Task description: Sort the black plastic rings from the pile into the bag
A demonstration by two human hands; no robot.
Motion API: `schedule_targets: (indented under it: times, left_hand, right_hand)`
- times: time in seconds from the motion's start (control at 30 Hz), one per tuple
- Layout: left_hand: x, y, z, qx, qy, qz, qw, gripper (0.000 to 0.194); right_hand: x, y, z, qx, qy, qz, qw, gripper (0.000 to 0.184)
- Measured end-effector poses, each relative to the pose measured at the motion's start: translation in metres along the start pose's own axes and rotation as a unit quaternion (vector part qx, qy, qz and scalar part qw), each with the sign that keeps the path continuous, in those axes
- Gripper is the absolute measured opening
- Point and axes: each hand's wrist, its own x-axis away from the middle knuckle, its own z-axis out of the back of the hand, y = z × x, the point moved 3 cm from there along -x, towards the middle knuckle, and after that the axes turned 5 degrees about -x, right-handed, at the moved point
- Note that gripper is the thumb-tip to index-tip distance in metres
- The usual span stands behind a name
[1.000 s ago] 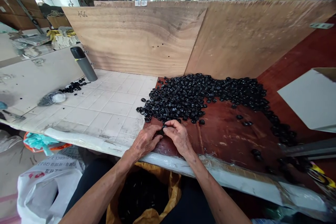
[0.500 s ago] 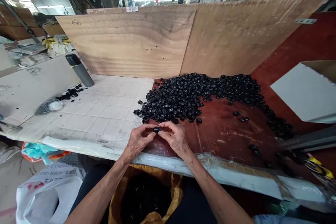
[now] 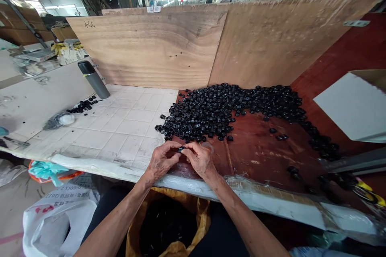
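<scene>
Between the fingertips of both hands is a small black ring-shaped part [image 3: 181, 149], partly covered by the fingers. My left hand [image 3: 163, 160] pinches it from the left, and my right hand [image 3: 199, 158] pinches it from the right. Both hands are above the table's front edge, just in front of a large pile of similar black parts [image 3: 205, 112]. Whether the held part is one piece or two joined pieces I cannot tell. Below my forearms an orange-yellow sack [image 3: 202, 225] stands open with dark pieces inside.
A grey bottle [image 3: 95, 82] and a clear bag [image 3: 56, 121] beside loose black parts are at the left. Wooden boards [image 3: 157, 50] wall off the back. On the right are a white box [image 3: 346, 106] and yellow-handled scissors [image 3: 366, 192]. A white bag [image 3: 60, 219] sits below left.
The camera view has shifted slightly. The fingers have turned a little around the black part, which both hands still hold at nearly the same place.
</scene>
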Motion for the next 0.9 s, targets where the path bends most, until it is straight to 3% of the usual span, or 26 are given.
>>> schedule_targets:
  times: [0.1,0.23,0.37,0.47,0.67,0.8,0.9]
  left_hand:
    - [0.0,-0.003,-0.001,-0.012,-0.011,-0.01,1.0,0.023]
    - [-0.001,-0.001,-0.002,-0.003,-0.023,-0.004,1.0,0.025]
    - [-0.001,0.002,-0.003,0.048,-0.01,0.034,0.998,0.021]
    - [-0.001,0.002,-0.002,0.051,-0.006,0.033,0.998,0.022]
    - [-0.001,0.002,-0.002,0.014,-0.021,-0.006,1.0,0.023]
    - [-0.001,0.002,-0.003,0.012,-0.018,0.013,1.0,0.021]
    - [-0.001,0.0,-0.003,0.045,-0.002,0.043,0.998,0.021]
  right_hand:
    - [0.002,0.004,-0.003,0.028,0.007,0.024,0.999,0.027]
    - [0.003,-0.003,-0.001,0.021,0.032,0.039,0.999,0.019]
    - [0.003,-0.013,0.001,0.011,-0.009,0.051,0.999,0.015]
    - [0.002,-0.011,0.001,0.014,-0.005,0.039,0.999,0.015]
    - [0.001,0.0,-0.003,0.052,-0.006,0.006,0.999,0.044]
    - [0.003,-0.004,-0.001,0.025,0.02,-0.023,0.999,0.027]
    - [0.004,-0.01,-0.001,0.008,0.0,-0.003,1.0,0.025]
